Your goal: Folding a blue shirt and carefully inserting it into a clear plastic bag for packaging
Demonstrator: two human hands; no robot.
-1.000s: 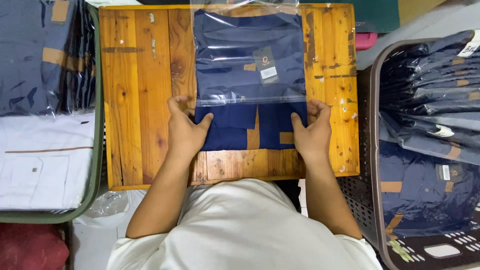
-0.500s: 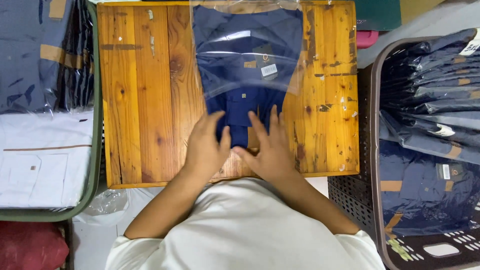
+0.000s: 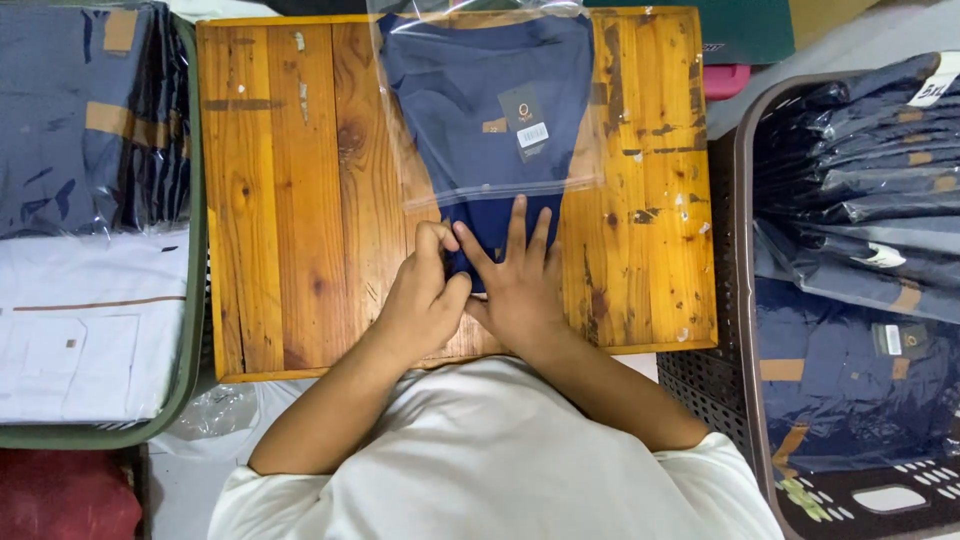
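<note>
Both hands slid inward since earlier: my left hand (image 3: 425,300) pinches, right hand (image 3: 515,280) presses flat on the folded navy shirt (image 3: 480,100), half-bagged at 12 o'clock on the surface (image 3: 280,200), steadying it.

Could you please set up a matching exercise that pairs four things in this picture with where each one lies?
Things:
1. folded navy shirt in clear bag
2. white folded garments
3. dark basket
4. wooden board

Places:
A. at the far right, stacked with bagged navy garments
B. in the middle, under both hands
C. on the board, its lower end pressed by the left hand and right hand
D. at the left, below a pile of bagged navy garments

Pairs: 1-C, 2-D, 3-A, 4-B
</note>
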